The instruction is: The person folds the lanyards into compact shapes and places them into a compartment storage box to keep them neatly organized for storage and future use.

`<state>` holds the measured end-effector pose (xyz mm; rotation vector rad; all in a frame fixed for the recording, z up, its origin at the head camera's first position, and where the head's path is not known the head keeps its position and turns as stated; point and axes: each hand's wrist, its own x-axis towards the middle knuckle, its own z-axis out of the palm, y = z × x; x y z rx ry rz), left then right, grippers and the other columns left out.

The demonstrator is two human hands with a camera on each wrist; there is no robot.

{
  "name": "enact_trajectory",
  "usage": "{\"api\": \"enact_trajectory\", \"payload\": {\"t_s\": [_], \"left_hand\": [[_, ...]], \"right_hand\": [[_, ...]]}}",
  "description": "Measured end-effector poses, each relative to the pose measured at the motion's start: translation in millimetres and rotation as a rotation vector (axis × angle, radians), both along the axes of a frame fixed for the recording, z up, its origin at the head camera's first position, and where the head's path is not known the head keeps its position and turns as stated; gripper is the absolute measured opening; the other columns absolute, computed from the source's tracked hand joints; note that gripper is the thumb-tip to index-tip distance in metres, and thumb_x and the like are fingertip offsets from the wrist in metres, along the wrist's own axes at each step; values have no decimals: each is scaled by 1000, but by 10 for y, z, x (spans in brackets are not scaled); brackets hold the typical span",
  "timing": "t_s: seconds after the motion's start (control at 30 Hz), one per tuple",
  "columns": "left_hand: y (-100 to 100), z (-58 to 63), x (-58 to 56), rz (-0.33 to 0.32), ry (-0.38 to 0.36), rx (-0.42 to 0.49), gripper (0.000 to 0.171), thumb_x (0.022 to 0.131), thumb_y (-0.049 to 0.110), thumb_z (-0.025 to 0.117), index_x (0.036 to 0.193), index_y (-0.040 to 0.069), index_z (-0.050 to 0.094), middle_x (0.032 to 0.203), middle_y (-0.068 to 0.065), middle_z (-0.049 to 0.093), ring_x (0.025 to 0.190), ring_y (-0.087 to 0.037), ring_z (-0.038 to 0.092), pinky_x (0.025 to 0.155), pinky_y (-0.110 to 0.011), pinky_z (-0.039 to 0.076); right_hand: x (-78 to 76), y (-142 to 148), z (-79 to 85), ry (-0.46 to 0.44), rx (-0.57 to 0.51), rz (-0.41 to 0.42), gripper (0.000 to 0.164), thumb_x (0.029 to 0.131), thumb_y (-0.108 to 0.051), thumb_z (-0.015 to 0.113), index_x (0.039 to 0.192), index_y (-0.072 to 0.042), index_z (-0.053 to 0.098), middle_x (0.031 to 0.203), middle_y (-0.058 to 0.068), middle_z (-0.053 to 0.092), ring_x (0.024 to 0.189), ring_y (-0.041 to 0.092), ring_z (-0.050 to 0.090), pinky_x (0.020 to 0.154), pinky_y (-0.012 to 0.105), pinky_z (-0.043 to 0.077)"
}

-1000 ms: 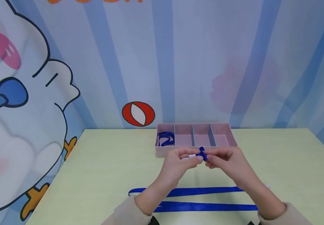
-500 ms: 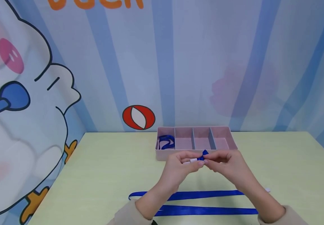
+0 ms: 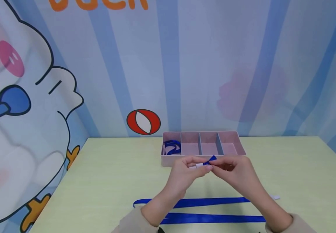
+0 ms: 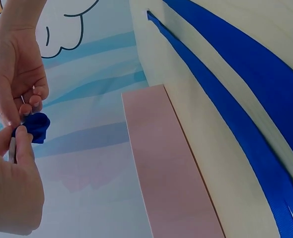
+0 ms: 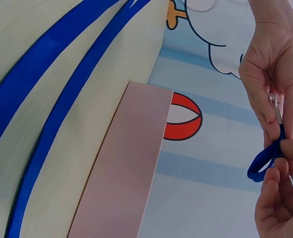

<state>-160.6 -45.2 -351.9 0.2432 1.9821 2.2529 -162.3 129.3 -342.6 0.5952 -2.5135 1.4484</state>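
Note:
In the head view both hands meet in front of the pink box, raised above the table. Between them is a small folded loop of blue ribbon (image 3: pixel 213 158) with a white end piece (image 3: pixel 199 165). My left hand (image 3: pixel 182 178) pinches the ribbon beside that white piece, thumb and forefinger together. The right hand (image 3: pixel 237 170) pinches the ribbon from the other side, its fingertips close to the left thumb. The right wrist view shows the ribbon (image 5: pixel 258 166) as a rounded loop hanging at the fingertips. Part of it is hidden behind the fingers.
A long blue strap (image 3: pixel 214 219) lies in two strips across the pale table (image 3: pixel 98 181), under the forearms, with a white end (image 3: pixel 275 197) at right. Behind the hands stands a pink divided box (image 3: pixel 168 160); its left compartment holds a coiled blue strap (image 3: pixel 172 147).
The blue loop has turned and tilted to the right between the fingers, showing as a slanted tip now. Both hands stay together; the head view has shifted slightly.

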Motion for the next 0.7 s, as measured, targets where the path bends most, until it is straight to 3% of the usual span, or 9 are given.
{"api": "enact_trajectory", "payload": {"t_s": [0.2,0.33,0.43,0.53,0.7], "left_hand": [[-69,6,-35,-48,-25,21,21,84,9,69,102,-1,69,100,-10,68,90,-22,67,81,-36,53],[-96,19,-54,-67,-40,6,23,85,9,68,104,-2,68,97,-13,69,86,-22,68,80,-34,53],[-98,36,-49,-79,-60,-1,24,85,9,68,106,-3,67,95,-14,69,84,-22,68,79,-34,54],[-93,45,-35,-81,-85,2,23,86,8,67,106,-3,67,94,-14,69,82,-23,68,78,-33,54],[-84,40,-42,-80,-122,10,23,85,7,67,105,-4,67,92,-15,69,81,-23,69,77,-33,54]], "right_hand": [[-77,130,-16,251,87,192,21,77,-6,75,97,-14,73,74,-12,60,64,8,50,53,22,45],[-137,229,-16,415,92,266,40,67,-1,81,104,-11,69,85,-9,56,70,6,46,54,21,43],[-167,284,-15,418,131,257,55,64,-5,84,115,-11,64,103,-2,54,80,6,45,58,21,43],[-184,318,-23,368,180,259,58,66,-10,84,119,-13,60,112,-2,55,87,7,46,63,23,46],[-182,346,-49,358,173,254,45,68,-5,82,109,-13,66,91,-10,61,80,7,51,65,26,50]]}}
